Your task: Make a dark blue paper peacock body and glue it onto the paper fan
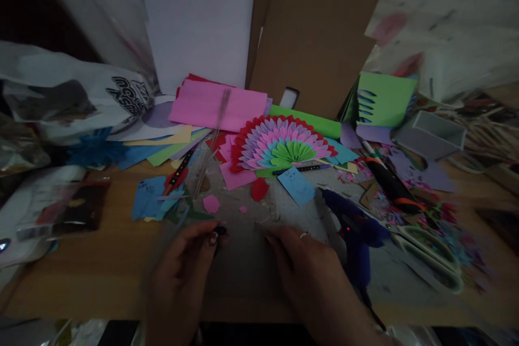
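Observation:
My left hand (182, 265) rests low on the table with thumb and forefinger pinched on a small dark object (221, 231) that I cannot make out. My right hand (302, 262), with a ring on one finger, lies palm down beside it, fingers stretched toward the middle of a grey work mat (239, 259). A layered paper fan (284, 143) of red, pink, purple, blue and green petals lies beyond both hands. Right of my right hand stands a blue glue gun (357, 232).
Loose coloured paper sheets (219, 105) and scraps cover the back of the wooden table (101, 270). Brown cardboard (312, 38) and white paper lean behind. Scissors (430, 254), a black tool (391, 184), a grey box (430, 132) sit right; plastic bags (68, 92) left.

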`<state>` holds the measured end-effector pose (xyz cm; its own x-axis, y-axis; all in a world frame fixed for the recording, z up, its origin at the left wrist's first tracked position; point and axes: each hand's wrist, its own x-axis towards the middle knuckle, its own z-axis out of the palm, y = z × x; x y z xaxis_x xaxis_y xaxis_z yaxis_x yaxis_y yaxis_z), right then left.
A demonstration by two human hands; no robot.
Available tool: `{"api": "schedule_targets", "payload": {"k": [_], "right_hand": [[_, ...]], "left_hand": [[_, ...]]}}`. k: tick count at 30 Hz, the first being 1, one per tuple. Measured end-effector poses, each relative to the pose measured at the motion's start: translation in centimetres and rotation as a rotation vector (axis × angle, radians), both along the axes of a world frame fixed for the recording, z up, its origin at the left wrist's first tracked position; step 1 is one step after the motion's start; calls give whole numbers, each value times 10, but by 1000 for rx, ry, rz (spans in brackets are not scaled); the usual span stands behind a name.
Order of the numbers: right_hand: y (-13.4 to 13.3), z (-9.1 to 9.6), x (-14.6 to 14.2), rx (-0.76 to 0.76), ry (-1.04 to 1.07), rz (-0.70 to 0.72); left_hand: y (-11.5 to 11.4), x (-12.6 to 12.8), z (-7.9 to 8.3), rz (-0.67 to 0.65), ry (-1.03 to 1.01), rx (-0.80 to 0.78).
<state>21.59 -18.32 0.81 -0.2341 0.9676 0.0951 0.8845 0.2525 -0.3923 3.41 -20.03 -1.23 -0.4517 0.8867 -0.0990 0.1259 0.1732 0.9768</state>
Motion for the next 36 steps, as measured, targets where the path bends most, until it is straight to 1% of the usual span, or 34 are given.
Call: {"api": "schedule_targets", "payload": {"k": [4,7,8,10,12,14,16,19,22,26,28,30,32,34,36], "right_hand": [[0,-1,1,-19,-8,-21],[-3,-3,4,-21,59,-44],[-4,-3,5,-22,88,-52],[-7,-3,7,-22,140,-59],[-11,-2,10,3,191,-49],[-15,-1,13,58,245,-9],[-21,2,17,130,283,43],[-29,5,23,254,298,124],[-34,7,26,325,292,165],[-37,7,28,334,297,145],[-36,6,30,320,326,138],[-35,4,31,300,357,123],[-34,0,32,280,392,85],[-34,-4,31,239,433,46],[-35,-10,29,155,458,17]], "left_hand": [[4,3,1,4,-83,34],[4,4,0,20,-83,95],[4,3,0,4,-51,129],[3,-1,-2,-76,62,181],[2,-5,-4,-145,170,169],[1,-4,-4,-188,201,120],[3,1,-2,-208,154,94],[6,12,2,-297,55,100],[9,20,7,-377,26,116],[11,26,12,-377,17,160],[12,29,12,-364,-12,155],[15,32,11,-323,-20,123],[17,33,9,-237,0,88],[20,31,8,-179,30,61],[21,29,8,-209,56,41]]}}
